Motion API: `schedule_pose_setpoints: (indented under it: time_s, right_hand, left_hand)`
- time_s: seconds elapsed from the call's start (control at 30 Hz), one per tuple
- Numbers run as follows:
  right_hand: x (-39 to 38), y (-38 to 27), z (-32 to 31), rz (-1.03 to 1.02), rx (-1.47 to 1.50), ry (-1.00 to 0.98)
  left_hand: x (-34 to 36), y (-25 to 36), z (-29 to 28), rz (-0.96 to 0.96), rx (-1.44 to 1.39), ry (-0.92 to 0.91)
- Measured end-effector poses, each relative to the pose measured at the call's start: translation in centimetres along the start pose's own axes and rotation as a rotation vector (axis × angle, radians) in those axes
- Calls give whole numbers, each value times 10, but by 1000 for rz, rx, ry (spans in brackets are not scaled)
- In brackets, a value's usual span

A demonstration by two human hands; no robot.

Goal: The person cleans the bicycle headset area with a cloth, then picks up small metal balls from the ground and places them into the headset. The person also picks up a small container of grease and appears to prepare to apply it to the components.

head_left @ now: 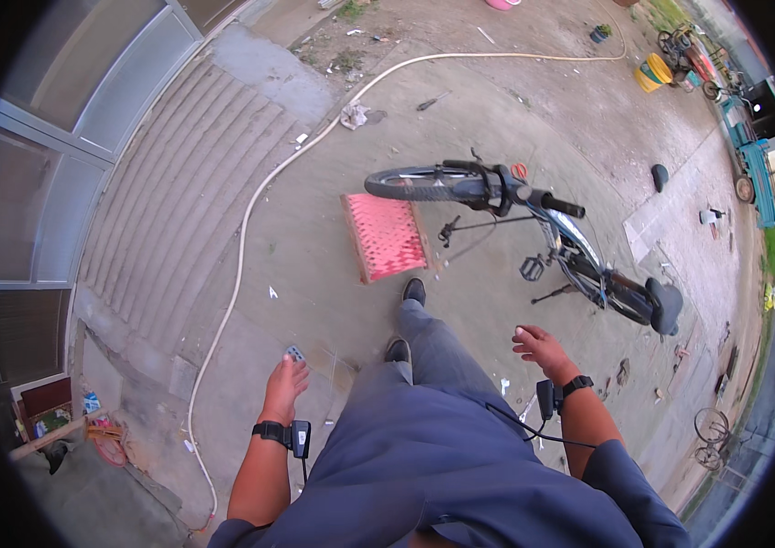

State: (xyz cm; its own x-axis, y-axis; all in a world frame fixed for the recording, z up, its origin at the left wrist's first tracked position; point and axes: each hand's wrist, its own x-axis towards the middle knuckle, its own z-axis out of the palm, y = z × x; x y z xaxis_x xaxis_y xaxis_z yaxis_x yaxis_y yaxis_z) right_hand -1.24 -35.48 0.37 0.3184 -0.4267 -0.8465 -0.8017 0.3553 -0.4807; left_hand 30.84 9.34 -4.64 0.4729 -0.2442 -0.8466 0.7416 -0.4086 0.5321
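My left hand (287,387) is low on the left, its fingers closed at the tips on a small flat grey piece with holes (293,353). My right hand (541,352) hangs on the right with loosely curled fingers somewhat apart, and no object shows in it. It is nearest to a bicycle (573,242), which stands ahead to the right. The bicycle's front wheel (410,184) reaches over a low stool with a red woven seat (386,236), just beyond my shoes; whether they touch, I cannot tell. Both wrists wear black straps with small wired boxes.
A pale hose (243,212) curves along the left side, beside concrete steps (168,183). Near the hose lies a crumpled rag (354,115), with a screwdriver-like tool (431,101) farther right. A yellow bucket (652,73) and a teal cart (756,173) stand at the far right.
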Motion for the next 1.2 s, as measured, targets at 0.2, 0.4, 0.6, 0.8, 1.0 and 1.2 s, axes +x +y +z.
schedule_pose_setpoints:
  time_s: [0.2,0.4,0.6,0.8,1.0,1.2]
  right_hand:
    - [70,-61,28,40,101,-34]
    - [71,-66,54,117,252,20]
    - [51,-61,138,263,514,218]
    - [43,-66,264,308,595,283]
    - [65,-66,322,251,621,296]
    - [120,-46,336,83,522,291]
  left_hand:
    - [35,82,-12,-23,37,89]
    - [102,182,-6,-3,201,-49]
    - [204,271,-13,-36,462,-229]
    - [290,359,-38,-14,776,-408]
    - [306,380,-18,-15,862,-361]
    - [294,348,35,5,1021,-481]
